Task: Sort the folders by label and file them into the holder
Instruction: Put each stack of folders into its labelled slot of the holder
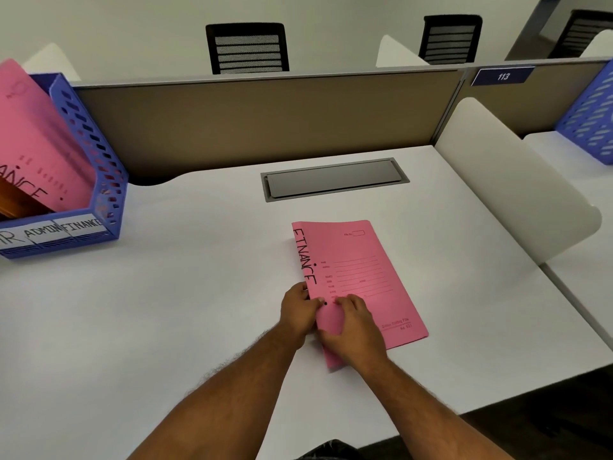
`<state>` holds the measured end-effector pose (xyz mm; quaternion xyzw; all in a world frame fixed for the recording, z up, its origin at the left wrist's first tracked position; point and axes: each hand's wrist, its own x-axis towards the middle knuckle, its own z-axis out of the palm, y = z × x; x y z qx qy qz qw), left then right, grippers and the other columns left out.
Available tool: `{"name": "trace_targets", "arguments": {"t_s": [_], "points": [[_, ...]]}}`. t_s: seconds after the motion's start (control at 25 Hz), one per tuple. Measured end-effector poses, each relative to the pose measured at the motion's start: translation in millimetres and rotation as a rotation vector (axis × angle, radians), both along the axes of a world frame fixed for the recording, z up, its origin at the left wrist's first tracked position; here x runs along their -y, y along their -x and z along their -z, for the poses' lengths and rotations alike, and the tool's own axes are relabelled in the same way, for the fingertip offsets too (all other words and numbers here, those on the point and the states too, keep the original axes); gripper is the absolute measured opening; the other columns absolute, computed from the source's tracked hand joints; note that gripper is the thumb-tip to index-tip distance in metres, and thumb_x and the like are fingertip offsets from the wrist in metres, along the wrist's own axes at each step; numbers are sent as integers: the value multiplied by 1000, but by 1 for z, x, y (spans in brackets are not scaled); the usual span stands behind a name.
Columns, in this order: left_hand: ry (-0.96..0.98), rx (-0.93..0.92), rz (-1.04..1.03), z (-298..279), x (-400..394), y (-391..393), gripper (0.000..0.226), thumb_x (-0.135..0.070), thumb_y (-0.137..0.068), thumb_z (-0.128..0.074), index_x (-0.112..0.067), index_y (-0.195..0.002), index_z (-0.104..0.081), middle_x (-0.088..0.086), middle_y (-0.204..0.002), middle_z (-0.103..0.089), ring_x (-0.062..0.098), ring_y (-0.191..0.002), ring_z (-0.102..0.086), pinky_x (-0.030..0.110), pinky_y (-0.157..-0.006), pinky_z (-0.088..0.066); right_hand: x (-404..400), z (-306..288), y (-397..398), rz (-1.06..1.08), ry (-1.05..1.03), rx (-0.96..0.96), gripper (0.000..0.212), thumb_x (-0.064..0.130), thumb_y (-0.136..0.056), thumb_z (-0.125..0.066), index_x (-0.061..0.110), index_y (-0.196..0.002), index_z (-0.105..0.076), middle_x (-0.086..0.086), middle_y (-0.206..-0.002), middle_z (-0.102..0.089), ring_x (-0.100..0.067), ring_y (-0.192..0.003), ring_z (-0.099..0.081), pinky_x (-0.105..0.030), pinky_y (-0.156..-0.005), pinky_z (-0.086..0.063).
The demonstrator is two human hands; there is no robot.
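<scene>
A pink folder (356, 277) marked FINANCE along its spine lies flat on the white desk (166, 310), a little right of centre. My left hand (297, 310) grips its left spine edge near the lower end, thumb on top. My right hand (353, 327) rests on the folder's lower left corner, fingers curled over the cover. At the far left stands a blue perforated file holder (96, 180) with front labels reading HR, ADMIN and FINANCE. Another pink FINANCE folder (36, 144) leans in its rightmost slot.
A grey cable hatch (335, 179) is set into the desk behind the folder. A tan partition (258, 121) closes off the back. A white rounded divider (507, 180) stands to the right, with a second blue holder (590, 121) beyond it. Black chairs stand behind the partition.
</scene>
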<state>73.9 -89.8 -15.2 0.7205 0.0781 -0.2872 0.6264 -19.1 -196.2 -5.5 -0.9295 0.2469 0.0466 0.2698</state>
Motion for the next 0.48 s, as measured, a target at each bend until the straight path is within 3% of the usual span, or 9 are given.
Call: {"name": "trace_targets", "arguments": {"t_s": [0.16,0.32,0.48], "points": [[90,62,-76,-10,-32,-6,36,2,-96,-65,-23,-122,-68,3,-123,-78,26,-110,-76,51,-88,-67,-30,-5,-10,3,59,86,89,70,-78,-74,36,-153,-42,6,-162,-36,-20,-145,-40,-40,-112,-47],[146,157,-182,-32,-84,-26,30,-11,-104,-64,-30,-127,-65,-5,-124,-77,22,-111,-76,45,-81,-69,-77,-20,-41,-53,13,174,92,69,-78,-77,36,-156,-40,8,-161,-36,-19,-143,-42,-41,-111,-50],[150,275,-322,-56,-148,-50,25,-20,-107,-63,-31,-130,-65,-7,-125,-76,22,-111,-76,49,-86,-68,-138,-37,-82,-142,-56,257,95,64,-78,-81,35,-158,-39,11,-157,-39,-17,-138,-45,-40,-109,-52]]}}
